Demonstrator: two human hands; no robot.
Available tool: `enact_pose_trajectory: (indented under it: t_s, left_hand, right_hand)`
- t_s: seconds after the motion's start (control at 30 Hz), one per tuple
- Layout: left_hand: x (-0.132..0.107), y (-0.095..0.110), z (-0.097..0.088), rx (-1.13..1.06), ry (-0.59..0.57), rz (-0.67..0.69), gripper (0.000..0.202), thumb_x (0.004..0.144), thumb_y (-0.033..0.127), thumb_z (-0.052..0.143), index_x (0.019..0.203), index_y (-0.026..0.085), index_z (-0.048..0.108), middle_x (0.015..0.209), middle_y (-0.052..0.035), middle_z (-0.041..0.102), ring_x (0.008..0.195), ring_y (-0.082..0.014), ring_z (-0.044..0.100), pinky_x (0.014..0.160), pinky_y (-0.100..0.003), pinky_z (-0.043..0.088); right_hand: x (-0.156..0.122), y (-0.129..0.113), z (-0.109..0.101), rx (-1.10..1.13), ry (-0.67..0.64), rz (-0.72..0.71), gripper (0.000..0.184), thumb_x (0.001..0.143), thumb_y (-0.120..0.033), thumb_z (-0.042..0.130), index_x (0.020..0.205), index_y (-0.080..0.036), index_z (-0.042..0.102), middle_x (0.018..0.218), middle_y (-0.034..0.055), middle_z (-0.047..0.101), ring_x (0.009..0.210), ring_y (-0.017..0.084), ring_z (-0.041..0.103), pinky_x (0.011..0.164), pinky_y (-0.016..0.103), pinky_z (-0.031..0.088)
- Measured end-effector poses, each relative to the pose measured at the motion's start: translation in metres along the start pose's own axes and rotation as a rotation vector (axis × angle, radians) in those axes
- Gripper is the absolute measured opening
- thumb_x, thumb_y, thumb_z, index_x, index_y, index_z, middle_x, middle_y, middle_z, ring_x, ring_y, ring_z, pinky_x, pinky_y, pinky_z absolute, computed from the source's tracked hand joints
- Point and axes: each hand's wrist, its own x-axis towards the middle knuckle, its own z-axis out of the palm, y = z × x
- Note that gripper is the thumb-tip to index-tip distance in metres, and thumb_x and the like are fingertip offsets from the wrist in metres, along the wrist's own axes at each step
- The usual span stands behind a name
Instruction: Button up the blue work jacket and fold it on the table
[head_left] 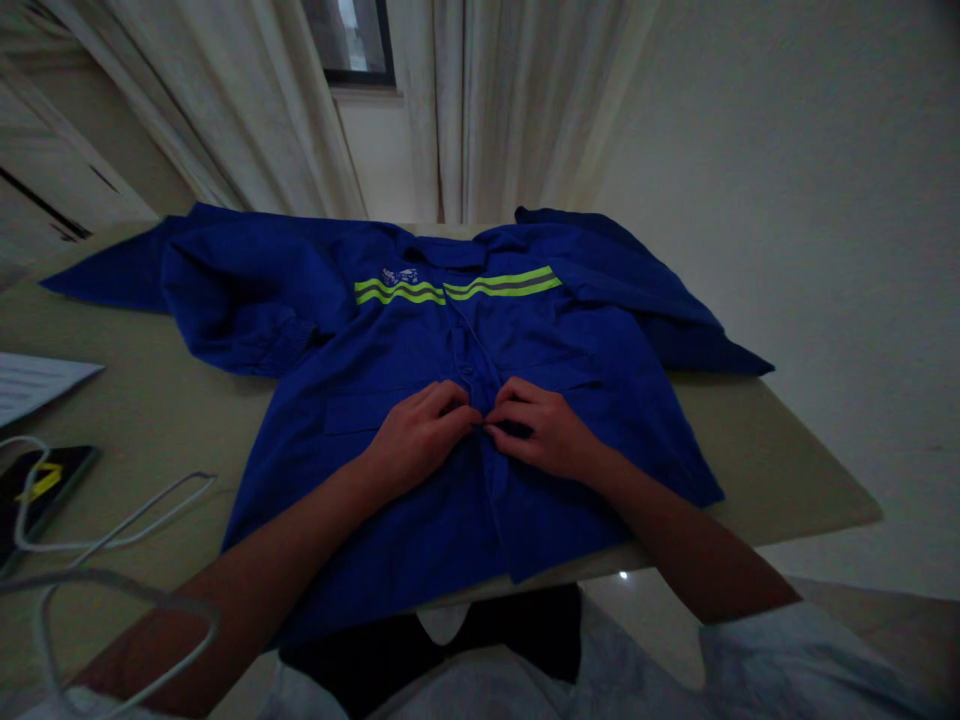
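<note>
A blue work jacket (420, 350) with a yellow-green reflective stripe (504, 286) across the chest lies spread out, its collar (448, 252) toward the far side. My left hand (421, 432) pinches the front edge near the middle of the placket. Close against it, my right hand (541, 428) pinches the opposite front edge, the fingertips of both hands nearly meeting. Any button between the fingers is too small and dark to make out. Below my hands the two front edges run down to the hem, slightly parted there.
The jacket covers much of a beige table (780, 450). At the left are a sheet of paper (45, 385), a dark phone-like device (56, 490) with a yellow mark, and a looping white cable (135, 540). Curtains (510, 100) and a wall (787, 200) stand behind.
</note>
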Motion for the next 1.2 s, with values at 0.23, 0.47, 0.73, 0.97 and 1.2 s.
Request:
enact_pose_trajectory:
  t_s: [0.23, 0.47, 0.73, 0.97, 1.2]
  left_hand:
    - [0.004, -0.014, -0.004, 0.037, -0.003, 0.214, 0.02, 0.109, 0.021, 0.049, 0.114, 0.02, 0.068, 0.109, -0.0054, 0.075, 0.092, -0.0163, 0.066, 0.082, -0.031, 0.049]
    - [0.006, -0.021, -0.003, -0.017, 0.016, 0.265, 0.02, 0.107, 0.021, 0.053, 0.117, 0.022, 0.07, 0.103, -0.0052, 0.076, 0.088, -0.0157, 0.067, 0.078, -0.03, 0.049]
    - [0.009, -0.021, -0.005, 0.072, 0.018, 0.302, 0.022, 0.108, 0.02, 0.049, 0.115, 0.021, 0.07, 0.099, -0.0054, 0.075, 0.084, -0.0159, 0.065, 0.074, -0.031, 0.046]
    - [0.011, -0.019, -0.009, 0.193, 0.012, 0.375, 0.019, 0.106, 0.016, 0.049, 0.105, 0.018, 0.069, 0.095, -0.0049, 0.073, 0.078, -0.0166, 0.06, 0.072, -0.032, 0.044]
    - [0.009, -0.018, -0.002, 0.049, -0.062, 0.225, 0.024, 0.108, 0.019, 0.046, 0.101, 0.019, 0.068, 0.094, -0.0033, 0.072, 0.079, -0.0149, 0.061, 0.075, -0.03, 0.043]
  right_hand:
    - [0.002, -0.003, 0.0, 0.046, 0.04, 0.01, 0.005, 0.095, -0.019, 0.068, 0.095, -0.02, 0.073, 0.098, 0.004, 0.063, 0.079, 0.014, 0.061, 0.07, 0.026, 0.05]
    - [0.003, 0.002, 0.001, 0.172, 0.027, 0.07, 0.004, 0.095, -0.019, 0.069, 0.095, -0.018, 0.073, 0.093, 0.0019, 0.061, 0.071, 0.011, 0.059, 0.063, 0.024, 0.048]
    - [0.005, 0.005, 0.0, 0.184, -0.014, 0.093, 0.006, 0.096, -0.021, 0.068, 0.093, -0.019, 0.073, 0.092, 0.002, 0.061, 0.073, 0.012, 0.06, 0.064, 0.025, 0.048]
    - [0.004, 0.004, -0.004, 0.16, 0.007, 0.077, 0.003, 0.095, -0.022, 0.071, 0.096, -0.021, 0.073, 0.097, 0.0026, 0.061, 0.071, 0.011, 0.059, 0.065, 0.025, 0.051]
    - [0.002, 0.003, 0.001, 0.093, -0.017, 0.072, 0.006, 0.091, -0.018, 0.071, 0.096, -0.021, 0.07, 0.099, 0.0024, 0.061, 0.072, 0.011, 0.059, 0.068, 0.025, 0.05]
